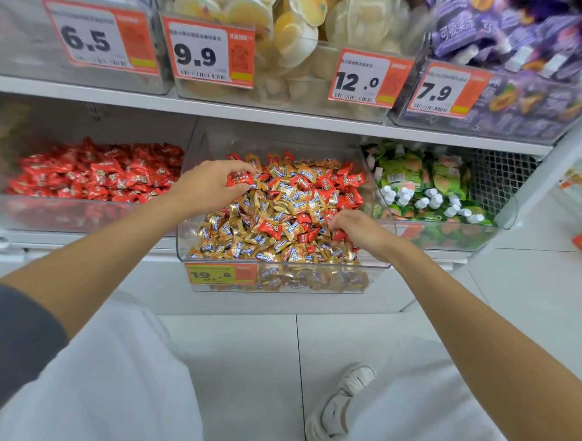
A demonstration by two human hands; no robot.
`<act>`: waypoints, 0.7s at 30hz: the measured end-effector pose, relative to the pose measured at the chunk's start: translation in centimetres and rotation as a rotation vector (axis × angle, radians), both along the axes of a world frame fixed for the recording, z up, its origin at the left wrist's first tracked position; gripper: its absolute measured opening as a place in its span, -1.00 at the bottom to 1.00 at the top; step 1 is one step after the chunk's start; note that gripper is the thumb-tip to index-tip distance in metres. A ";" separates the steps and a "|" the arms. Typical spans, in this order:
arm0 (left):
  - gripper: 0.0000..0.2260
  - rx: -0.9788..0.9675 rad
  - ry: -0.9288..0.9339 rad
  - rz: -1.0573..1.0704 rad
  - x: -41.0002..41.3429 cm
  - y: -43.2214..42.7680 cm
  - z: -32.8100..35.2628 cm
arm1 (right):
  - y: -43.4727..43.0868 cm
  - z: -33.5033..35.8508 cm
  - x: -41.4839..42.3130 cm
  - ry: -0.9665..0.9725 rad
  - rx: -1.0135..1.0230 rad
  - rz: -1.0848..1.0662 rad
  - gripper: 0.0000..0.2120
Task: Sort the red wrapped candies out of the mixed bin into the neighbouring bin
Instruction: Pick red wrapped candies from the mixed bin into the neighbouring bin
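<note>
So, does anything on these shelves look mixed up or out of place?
Yes: the middle bin holds red candies scattered among gold candies, though the left bin beside it is all red. Both hands are in that mix, the left hand and right hand each gripping red ones.

Upper shelf [213, 106], white: three clear plastic bins side by side. Upper left bin [20, 58], contents not legible. Jelly-cup bin [278, 95], pale yellow cups. Purple-pouch bin [527, 126].

Lower shelf [6, 241], white: three clear bins in a row, just beside one another. Red-candy bin [68, 213] on the left, red wrapped candies [93, 174] only. Mixed bin [185, 247] in the centre, gold and red wrappers; its front stands further forward than its neighbours'. Green-pouch bin [465, 239] on the right, pouches with white caps.
</note>
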State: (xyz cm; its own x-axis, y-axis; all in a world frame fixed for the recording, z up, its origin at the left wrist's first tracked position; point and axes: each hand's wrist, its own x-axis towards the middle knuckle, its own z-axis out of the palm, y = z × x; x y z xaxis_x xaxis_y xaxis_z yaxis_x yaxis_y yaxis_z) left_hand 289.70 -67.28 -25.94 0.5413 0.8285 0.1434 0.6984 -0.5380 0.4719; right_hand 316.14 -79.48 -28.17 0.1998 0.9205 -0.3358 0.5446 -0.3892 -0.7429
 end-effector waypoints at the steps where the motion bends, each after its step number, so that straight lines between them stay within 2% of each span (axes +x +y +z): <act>1: -0.71 0.006 0.007 -0.001 0.0 0.0 0.0 | 0.1 0.0 -0.1 -0.007 0.001 0.006 -0.86; 3: -0.72 0.008 0.024 -0.003 0.0 0.2 -0.1 | 0.2 -0.1 -0.1 0.014 0.015 0.033 -0.96; 5: -0.74 0.011 0.045 -0.013 -0.1 0.3 -0.3 | 0.3 -0.1 0.1 0.013 0.020 0.063 -0.83; 9: -0.75 0.018 0.082 -0.030 0.0 0.7 -0.7 | 0.6 -0.2 0.4 -0.153 0.017 0.149 -0.87; 13: -0.76 0.022 0.083 -0.041 0.0 1.1 -1.1 | 1.2 -1.9 -1.0 -0.205 0.062 0.209 -0.63; 16: -0.75 0.029 0.074 -0.042 -0.2 1.3 -1.4 | 2.1 -2.5 -1.2 -0.285 0.055 0.261 -0.71; 21: -0.75 0.030 0.027 -0.031 -0.2 1.5 -1.6 | 1.9 -1.7 0.1 -0.161 0.137 0.226 -0.75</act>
State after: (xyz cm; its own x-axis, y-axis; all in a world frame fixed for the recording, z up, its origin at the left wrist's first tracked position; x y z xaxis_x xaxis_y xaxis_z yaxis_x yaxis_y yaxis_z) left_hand 289.53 -65.76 -27.56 0.5704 0.8071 0.1525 0.6937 -0.5728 0.4367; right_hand 316.23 -77.61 -29.86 0.0251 0.9823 -0.1858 0.7209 -0.1465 -0.6774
